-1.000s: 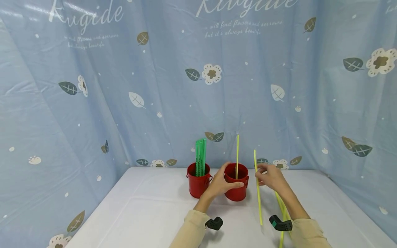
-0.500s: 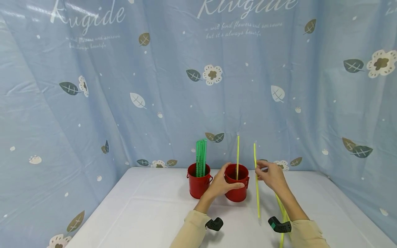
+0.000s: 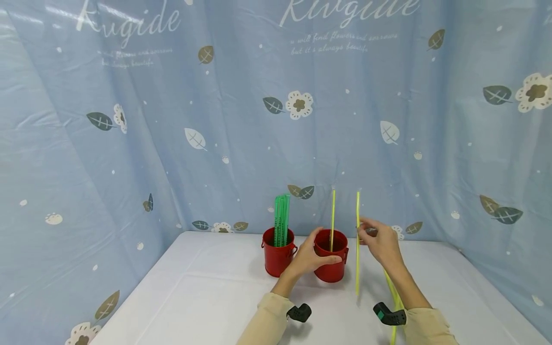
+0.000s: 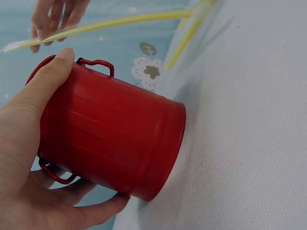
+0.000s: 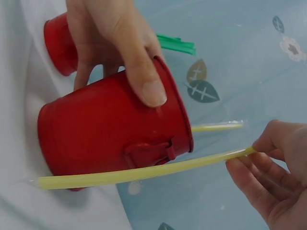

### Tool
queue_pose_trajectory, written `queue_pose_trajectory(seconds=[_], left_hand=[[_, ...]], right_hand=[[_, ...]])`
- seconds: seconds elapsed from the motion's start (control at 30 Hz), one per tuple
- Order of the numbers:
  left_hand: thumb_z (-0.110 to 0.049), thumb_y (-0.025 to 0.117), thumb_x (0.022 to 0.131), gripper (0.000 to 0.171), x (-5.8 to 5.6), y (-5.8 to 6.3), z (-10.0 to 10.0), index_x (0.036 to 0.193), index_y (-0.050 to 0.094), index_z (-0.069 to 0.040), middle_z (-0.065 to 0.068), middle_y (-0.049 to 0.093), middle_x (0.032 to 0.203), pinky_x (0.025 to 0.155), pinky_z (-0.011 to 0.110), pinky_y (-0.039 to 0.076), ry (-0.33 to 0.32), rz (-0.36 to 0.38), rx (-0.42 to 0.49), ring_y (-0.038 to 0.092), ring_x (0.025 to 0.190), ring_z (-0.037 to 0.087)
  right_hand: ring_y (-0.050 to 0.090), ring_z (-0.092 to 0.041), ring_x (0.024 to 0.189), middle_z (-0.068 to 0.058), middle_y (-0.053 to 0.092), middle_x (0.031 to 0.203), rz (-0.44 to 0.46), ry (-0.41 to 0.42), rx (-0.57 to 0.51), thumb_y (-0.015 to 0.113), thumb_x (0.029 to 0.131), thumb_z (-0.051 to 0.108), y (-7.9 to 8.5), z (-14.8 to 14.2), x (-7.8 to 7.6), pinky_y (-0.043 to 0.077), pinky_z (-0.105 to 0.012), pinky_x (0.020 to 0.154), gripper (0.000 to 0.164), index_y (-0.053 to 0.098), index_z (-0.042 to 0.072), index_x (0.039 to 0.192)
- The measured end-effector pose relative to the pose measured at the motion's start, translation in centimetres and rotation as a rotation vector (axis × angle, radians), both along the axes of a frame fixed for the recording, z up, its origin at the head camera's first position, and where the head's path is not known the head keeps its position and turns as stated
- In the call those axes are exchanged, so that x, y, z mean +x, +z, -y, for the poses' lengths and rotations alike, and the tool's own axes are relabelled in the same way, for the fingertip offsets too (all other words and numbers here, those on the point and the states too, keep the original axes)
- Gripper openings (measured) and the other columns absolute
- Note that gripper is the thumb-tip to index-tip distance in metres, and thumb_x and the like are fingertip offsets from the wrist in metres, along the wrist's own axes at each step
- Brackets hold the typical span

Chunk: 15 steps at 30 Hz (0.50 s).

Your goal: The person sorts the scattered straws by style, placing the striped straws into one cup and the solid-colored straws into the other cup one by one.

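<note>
Left hand (image 3: pixel 311 256) grips a red round metal bucket with small side handles (image 3: pixel 331 270); thumb across the near wall just under the rim, other fingers round the opposite side. Bucket stands upright on the white cloth-covered table (image 3: pixel 207 287). Inside it, beyond the left thumb: one thin yellow straw in clear wrapping (image 3: pixel 333 215), near vertical, top well above the fingers.

Right hand (image 3: pixel 380 238) pinches a second yellow wrapped straw (image 3: pixel 357 270) between thumb and index finger, other fingers loosely bent. Straw close to upright, short part above the fingertips, longer part hanging below them; outside the gripped bucket, just right of it. Straw-to-bucket contact: can't tell.

Left of the left fingers, near them: another red metal bucket (image 3: pixel 277 262), upright, holding a bunch of green straws (image 3: pixel 282 215). Below the right fingers, partly behind the right forearm: more yellow straws (image 3: pixel 393 292), crossing on the tabletop. Behind both hands: blue curtain with leaf and flower print (image 3: pixel 241 96).
</note>
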State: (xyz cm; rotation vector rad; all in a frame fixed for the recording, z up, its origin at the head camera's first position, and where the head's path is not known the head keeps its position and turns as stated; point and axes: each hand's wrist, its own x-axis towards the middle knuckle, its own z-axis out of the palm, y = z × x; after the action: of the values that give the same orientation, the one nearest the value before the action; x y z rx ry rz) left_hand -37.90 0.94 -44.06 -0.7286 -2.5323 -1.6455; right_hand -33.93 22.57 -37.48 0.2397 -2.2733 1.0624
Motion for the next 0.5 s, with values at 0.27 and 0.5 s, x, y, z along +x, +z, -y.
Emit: queue_pose_trajectory(seconds=[0.27,0.5], left_hand=[[-0.05,0.08,0.076,0.097,0.1,0.0,-0.1,0.153,0.027,-0.027,-0.004,0.05,0.143,0.091,0.036,0.056,-0.008,0.011,0.02,0.05,0.126,0.017],[-0.049,0.081,0.076,0.096,0.1,0.0,-0.1,0.153,0.028,-0.026,-0.003,0.05,0.144,0.091,0.036,0.057,-0.01,0.018,0.023,0.049,0.127,0.018]], right_hand=[[0.062,0.012,0.069,-0.017,0.072,0.095,-0.16,-0.007,-0.024,0.065,0.091,0.006,2.2,0.3,-0.3,0.053,-0.012,0.056,0.033,0.066,0.001,0.124],[0.072,-0.014,0.071,-0.017,0.072,0.094,-0.249,-0.013,-0.028,0.066,0.091,0.006,4.6,0.9,-0.4,0.05,-0.007,0.055,0.032,0.067,0.001,0.122]])
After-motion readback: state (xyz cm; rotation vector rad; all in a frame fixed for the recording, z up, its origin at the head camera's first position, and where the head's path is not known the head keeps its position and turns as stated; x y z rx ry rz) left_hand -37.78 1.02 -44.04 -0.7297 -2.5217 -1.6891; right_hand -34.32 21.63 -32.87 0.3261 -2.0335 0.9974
